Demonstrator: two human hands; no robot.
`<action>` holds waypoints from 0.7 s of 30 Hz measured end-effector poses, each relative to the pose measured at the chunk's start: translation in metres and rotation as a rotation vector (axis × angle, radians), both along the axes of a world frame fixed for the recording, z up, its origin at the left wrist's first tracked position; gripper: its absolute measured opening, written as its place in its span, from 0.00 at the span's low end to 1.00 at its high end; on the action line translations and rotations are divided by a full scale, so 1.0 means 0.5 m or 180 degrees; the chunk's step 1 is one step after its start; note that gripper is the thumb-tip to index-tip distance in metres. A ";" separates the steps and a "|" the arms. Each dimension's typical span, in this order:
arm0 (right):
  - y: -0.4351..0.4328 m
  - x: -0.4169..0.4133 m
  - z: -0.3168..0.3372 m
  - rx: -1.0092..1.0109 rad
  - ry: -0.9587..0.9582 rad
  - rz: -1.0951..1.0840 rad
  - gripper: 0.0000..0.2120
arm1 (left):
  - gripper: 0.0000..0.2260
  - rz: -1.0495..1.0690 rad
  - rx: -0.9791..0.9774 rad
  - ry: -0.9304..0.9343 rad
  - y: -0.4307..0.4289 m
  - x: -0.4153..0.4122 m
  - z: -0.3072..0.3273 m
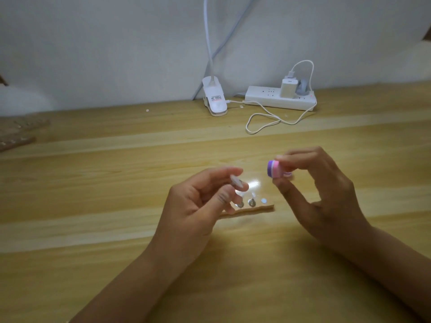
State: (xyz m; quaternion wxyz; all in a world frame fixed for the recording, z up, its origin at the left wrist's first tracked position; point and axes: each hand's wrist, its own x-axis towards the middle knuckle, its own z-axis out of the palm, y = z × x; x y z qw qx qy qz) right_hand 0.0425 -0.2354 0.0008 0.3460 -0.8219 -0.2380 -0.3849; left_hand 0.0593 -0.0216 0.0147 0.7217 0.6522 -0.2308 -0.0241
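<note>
My right hand pinches a small pink and purple cylinder between thumb and fingers, held above the table. To its left, my left hand pinches a thin whitish pointed piece between thumb and forefinger. Below and between the hands lies a small cardboard card carrying a few button cells under shiny plastic. The left fingers cover the card's left end.
On the wooden table, a white clip-on lamp base and a white power strip with a charger and looping cable sit at the back by the wall. Brown cardboard pieces lie at the far left.
</note>
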 end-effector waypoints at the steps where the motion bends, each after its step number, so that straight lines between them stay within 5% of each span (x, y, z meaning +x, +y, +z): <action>1: -0.002 0.001 0.002 0.0065 0.0052 -0.0055 0.13 | 0.09 0.0069 0.0153 -0.0132 -0.002 -0.002 -0.002; 21: 0.033 -0.022 -0.011 -0.0534 -0.0314 0.0281 0.09 | 0.08 0.0049 0.0435 -0.0609 -0.013 -0.014 -0.012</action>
